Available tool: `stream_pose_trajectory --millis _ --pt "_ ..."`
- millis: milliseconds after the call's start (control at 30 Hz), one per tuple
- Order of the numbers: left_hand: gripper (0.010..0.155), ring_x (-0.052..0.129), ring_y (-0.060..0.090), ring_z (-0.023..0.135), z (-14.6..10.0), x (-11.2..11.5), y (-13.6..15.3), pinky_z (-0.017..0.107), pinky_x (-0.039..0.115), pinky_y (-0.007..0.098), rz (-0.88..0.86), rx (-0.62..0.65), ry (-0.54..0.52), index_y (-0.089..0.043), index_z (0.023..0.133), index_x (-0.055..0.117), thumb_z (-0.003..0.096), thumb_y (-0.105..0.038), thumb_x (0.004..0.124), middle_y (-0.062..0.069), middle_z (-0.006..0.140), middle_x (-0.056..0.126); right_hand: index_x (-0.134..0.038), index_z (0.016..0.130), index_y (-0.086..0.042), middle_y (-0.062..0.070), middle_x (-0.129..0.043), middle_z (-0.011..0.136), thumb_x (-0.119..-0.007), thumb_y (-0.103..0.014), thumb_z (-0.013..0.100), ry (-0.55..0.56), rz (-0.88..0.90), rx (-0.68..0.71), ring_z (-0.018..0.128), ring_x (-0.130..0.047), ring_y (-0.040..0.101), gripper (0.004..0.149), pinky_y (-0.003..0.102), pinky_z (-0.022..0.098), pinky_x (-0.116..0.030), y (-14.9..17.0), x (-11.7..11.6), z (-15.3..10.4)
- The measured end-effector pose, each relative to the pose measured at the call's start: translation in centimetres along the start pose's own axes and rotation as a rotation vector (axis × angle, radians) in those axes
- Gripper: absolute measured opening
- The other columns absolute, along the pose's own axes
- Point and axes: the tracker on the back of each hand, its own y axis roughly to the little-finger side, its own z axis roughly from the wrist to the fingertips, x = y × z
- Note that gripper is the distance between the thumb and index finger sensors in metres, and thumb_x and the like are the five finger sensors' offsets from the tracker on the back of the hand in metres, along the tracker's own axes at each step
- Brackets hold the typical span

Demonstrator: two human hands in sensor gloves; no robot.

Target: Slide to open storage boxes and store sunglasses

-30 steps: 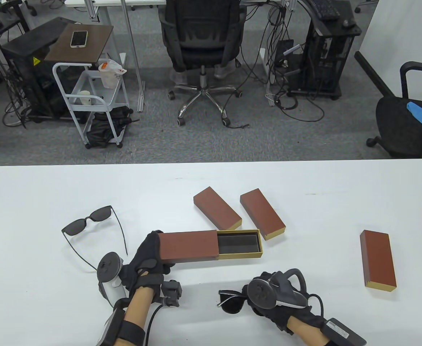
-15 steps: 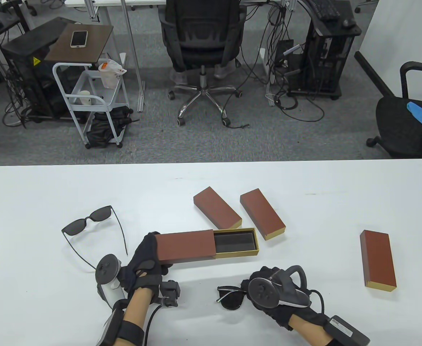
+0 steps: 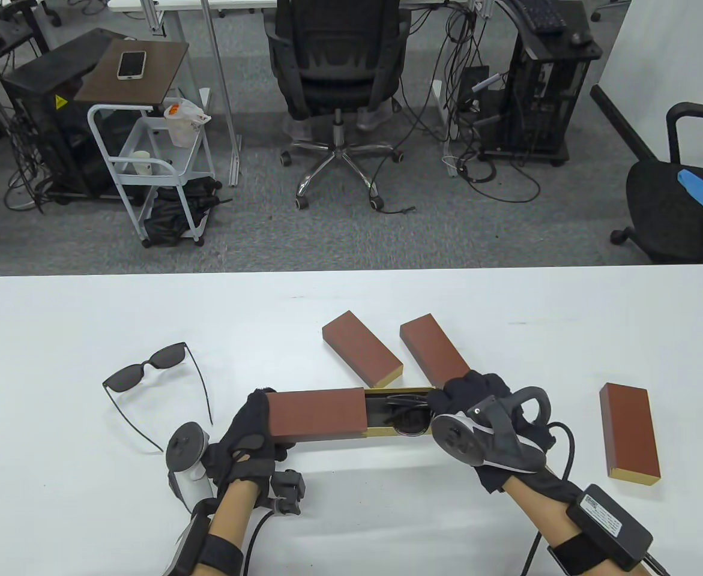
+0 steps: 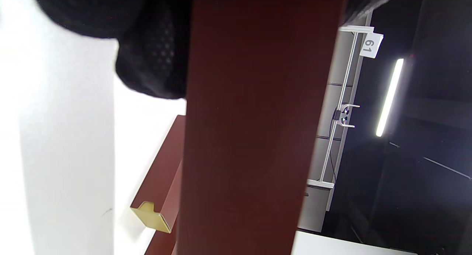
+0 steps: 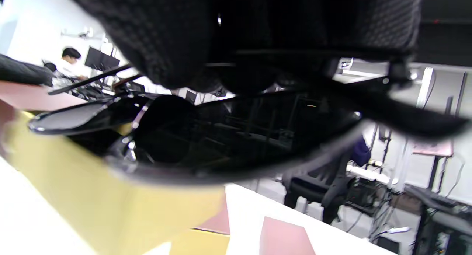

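A slid-open storage box has a red-brown sleeve [image 3: 316,411] and a gold drawer [image 3: 390,432] pulled out to the right. My left hand [image 3: 254,427] grips the sleeve's left end; the sleeve fills the left wrist view [image 4: 254,129]. My right hand [image 3: 468,390] holds folded black sunglasses [image 3: 404,415] over the open drawer, lenses partly inside it. In the right wrist view the sunglasses [image 5: 228,137] hang from my fingers above the gold drawer wall [image 5: 92,196]. A second pair of sunglasses [image 3: 147,367] lies open on the table to the left.
Two closed red-brown boxes [image 3: 361,347] [image 3: 434,349] lie just behind the open drawer, the nearer one touching my right hand's area. A third closed box [image 3: 629,431] lies at the right. The white table [image 3: 87,312] ends at its far edge.
My right hand lifted the folded sunglasses from the table's front and carried them up and right into the open drawer. The left hand kept its grip on the sleeve.
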Motion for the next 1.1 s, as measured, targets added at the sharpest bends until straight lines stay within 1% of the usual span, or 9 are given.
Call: stream_pose_trajectory --millis 167,233,433,500,700,900,1000,1100 --pt "0.071 0.099 0.023 0.041 0.0 0.5 -0.3 0.029 0.083 0.042 0.006 0.003 0.035 -0.017 0.104 0.065 0.0505 -0.063 0.059 0.009 0.07 0.094 -0.091 0.066 -0.03 0.007 -0.095 0.065 -0.09 -0.034 0.029 -0.061 -0.062 -0.002 0.055 -0.091 0.031 0.037 0.048 0.046 -0.079 0.2 -0.1 0.5" --pt "0.071 0.098 0.023 0.042 0.0 0.8 -0.4 0.029 0.083 0.042 -0.011 0.002 0.064 -0.017 0.104 0.064 0.0509 -0.063 0.059 0.01 0.071 0.094 -0.091 0.065 -0.031 0.005 -0.096 0.065 -0.09 -0.034 0.029 -0.086 -0.078 0.019 0.055 -0.091 0.03 0.037 0.048 0.045 -0.079 -0.1 -0.1 0.7" --pt "0.07 0.098 0.024 0.042 -0.2 1.5 -0.7 0.029 0.082 0.042 0.02 0.005 0.087 -0.017 0.104 0.064 0.0508 -0.062 0.059 0.01 0.071 0.093 -0.094 0.061 -0.032 0.001 -0.099 0.061 -0.092 -0.034 0.026 -0.103 -0.114 0.052 0.05 -0.094 0.027 0.036 0.045 0.042 -0.081 -1.2 -0.2 1.0" --pt "0.07 0.098 0.023 0.041 -0.3 1.6 -0.7 0.029 0.083 0.042 0.045 0.009 0.086 -0.017 0.104 0.064 0.0507 -0.062 0.058 0.01 0.071 0.094 -0.094 0.061 -0.033 0.001 -0.1 0.06 -0.092 -0.034 0.025 -0.137 -0.109 0.043 0.051 -0.094 0.026 0.036 0.045 0.043 -0.082 -1.5 -0.2 1.1" --pt "0.071 0.098 0.024 0.042 -0.2 2.1 -0.6 0.029 0.083 0.042 0.049 0.013 0.117 -0.017 0.104 0.064 0.0506 -0.062 0.059 0.01 0.071 0.094 -0.094 0.061 -0.033 0.0 -0.101 0.059 -0.092 -0.035 0.025 -0.18 -0.086 0.052 0.049 -0.096 0.025 0.036 0.044 0.042 -0.083 -2.2 -0.1 1.6" --pt "0.071 0.098 0.024 0.042 -0.3 2.9 -0.6 0.029 0.082 0.043 0.055 0.017 0.162 -0.016 0.104 0.064 0.0505 -0.062 0.058 0.01 0.071 0.093 -0.095 0.06 -0.034 -0.002 -0.103 0.058 -0.093 -0.036 0.024 -0.2 0.001 0.035 0.045 -0.099 0.023 0.036 0.043 0.039 -0.084 -2.9 -0.4 2.0" --pt "0.071 0.098 0.024 0.04 -0.3 3.2 -0.3 0.028 0.082 0.042 0.072 0.021 0.177 -0.016 0.104 0.064 0.0501 -0.061 0.057 0.01 0.069 0.094 -0.095 0.06 -0.033 -0.001 -0.103 0.057 -0.094 -0.037 0.023 -0.242 0.039 0.02 0.044 -0.1 0.023 0.037 0.043 0.039 -0.085 -3.3 -0.7 2.2" --pt "0.071 0.097 0.025 0.041 -0.3 3.1 -0.3 0.028 0.082 0.043 0.054 0.009 0.173 -0.015 0.105 0.063 0.0501 -0.06 0.056 0.011 0.07 0.093 -0.095 0.059 -0.032 -0.001 -0.104 0.055 -0.094 -0.038 0.023 -0.22 0.051 0.004 0.042 -0.102 0.022 0.037 0.042 0.037 -0.086 -3.6 -1.1 2.2"
